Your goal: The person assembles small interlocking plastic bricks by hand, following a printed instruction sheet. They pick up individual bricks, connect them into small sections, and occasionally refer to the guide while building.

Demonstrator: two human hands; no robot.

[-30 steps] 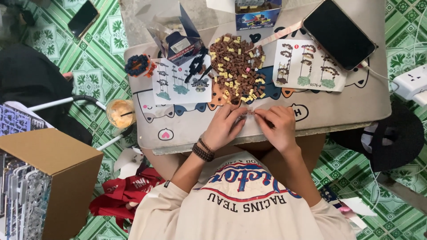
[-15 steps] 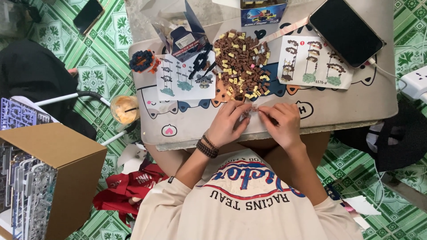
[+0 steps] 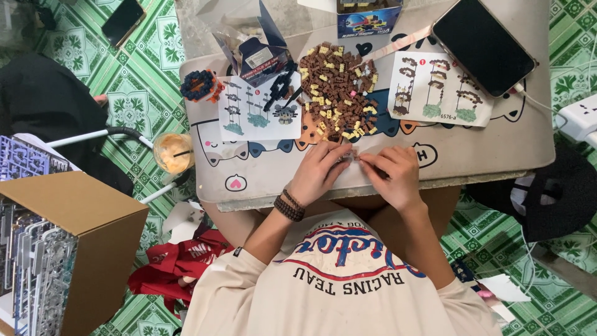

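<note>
A tiny clear piece [image 3: 353, 157] is pinched between both hands at the near edge of the counter [image 3: 485, 155]. The left hand [image 3: 320, 171] and right hand [image 3: 395, 174] have fingertips pressed together on it. Just behind, a bumpy pile of small brown and yellow bricks [image 3: 339, 93] is seen.

table [image 3: 497, 155] (cartoon print) | brick pile [image 3: 339, 90] | two instruction sheets [image 3: 441, 87] | phone [image 3: 484, 43]
</note>
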